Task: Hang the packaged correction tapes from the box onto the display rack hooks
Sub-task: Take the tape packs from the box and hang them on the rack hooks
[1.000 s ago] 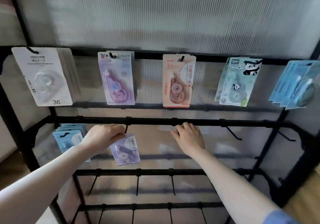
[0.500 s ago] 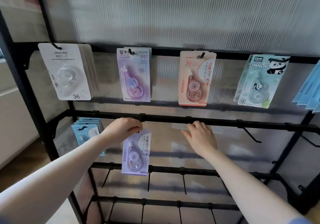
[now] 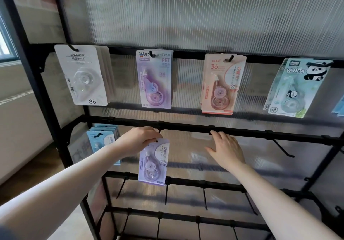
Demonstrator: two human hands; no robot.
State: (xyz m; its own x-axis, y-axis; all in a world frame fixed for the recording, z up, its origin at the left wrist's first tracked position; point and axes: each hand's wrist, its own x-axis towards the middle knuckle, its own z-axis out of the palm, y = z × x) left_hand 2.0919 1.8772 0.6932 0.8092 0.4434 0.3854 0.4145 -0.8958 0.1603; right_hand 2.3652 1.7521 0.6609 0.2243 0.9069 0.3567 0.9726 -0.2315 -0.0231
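Four card-backed packs along the top black rail of the black metal display rack [image 3: 46, 98]: white pack marked 36 [image 3: 81, 75] far left, then purple pack marked PET [image 3: 154, 79], peach-pink pack [image 3: 220, 84], pale green panda pack [image 3: 296, 89], with a sliver of blue cards [image 3: 339, 107] at the right edge. Behind all, ribbed translucent panel [image 3: 204, 12]. On the second rail, far left, stack of light blue packs [image 3: 101, 140] hanging. Just right of it, left hand [image 3: 138, 140] pinching the top edge of a lilac correction tape pack [image 3: 153, 162], card upright, its hang hole at the tip of a black hook [image 3: 159, 130] under the rail; threaded or not, cannot tell. Further right, right hand [image 3: 226, 149] released, fingers straight, fingertips touching the second rail [image 3: 242, 132]. Bare black hook [image 3: 283, 148] near it, jutting forward. Lower rails with more bare hooks below.
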